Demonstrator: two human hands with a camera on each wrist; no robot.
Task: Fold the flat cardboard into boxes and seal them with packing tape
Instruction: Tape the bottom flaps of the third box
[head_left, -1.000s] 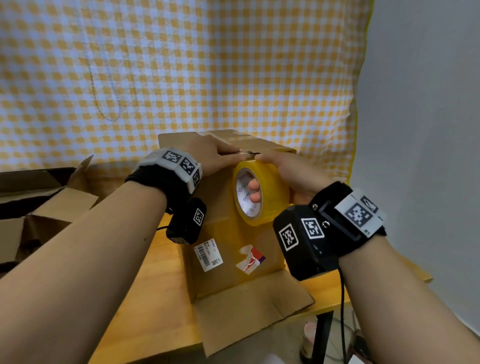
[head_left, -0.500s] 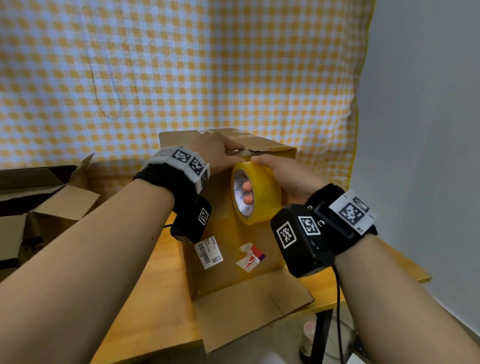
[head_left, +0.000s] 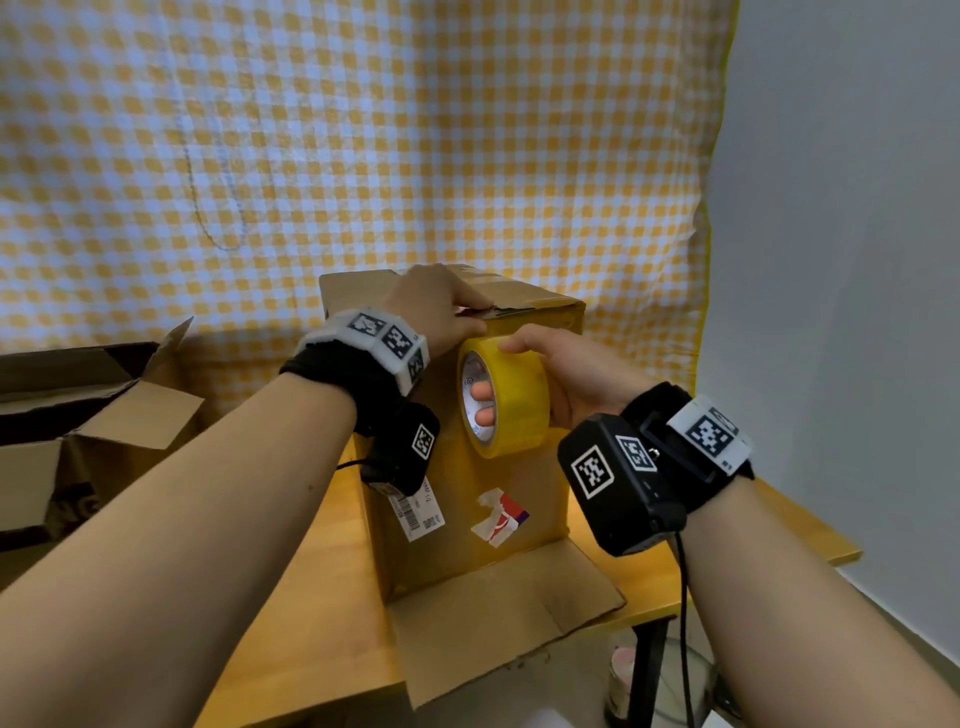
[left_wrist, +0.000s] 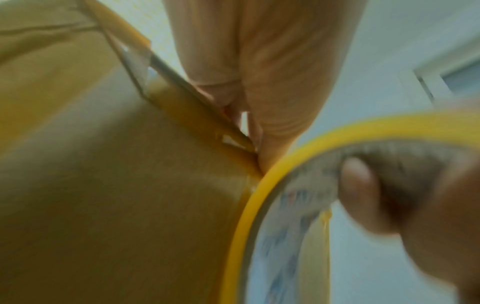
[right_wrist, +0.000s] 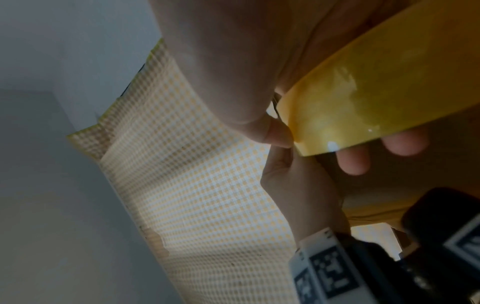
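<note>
The box (head_left: 467, 426) stands upright on the table (head_left: 332, 613), its near bottom flap (head_left: 498, 634) folded out flat toward the person and overhanging the table edge. The left hand (head_left: 436, 306) lies on the box's top near edge, fingers pressed down at the seam; its fingertips are hidden behind the hand in the head view. In the left wrist view the fingers (left_wrist: 272, 72) meet the box edge, but blur prevents telling whether they pinch the tape end or only press it. The hand holds nothing else.

The right hand (head_left: 576, 374) grips the tape roll (head_left: 506, 395) just right of the left hand, against the box's front face below the top edge. Two fingertips (head_left: 485, 402) show through the core; the thumb lies over the roll's top. The right wrist view confirms fingers curled round the roll (right_wrist: 376, 86), with the thumb at its rim. No free strip of tape can be made out between roll and box.

Two labels (head_left: 423, 512) on the box front are partly covered by the left wrist camera; their print is illegible. To the far left of the left arm, another open box (head_left: 78, 415) is cut off by the frame. A checked cloth (head_left: 363, 156) hangs behind.
</note>
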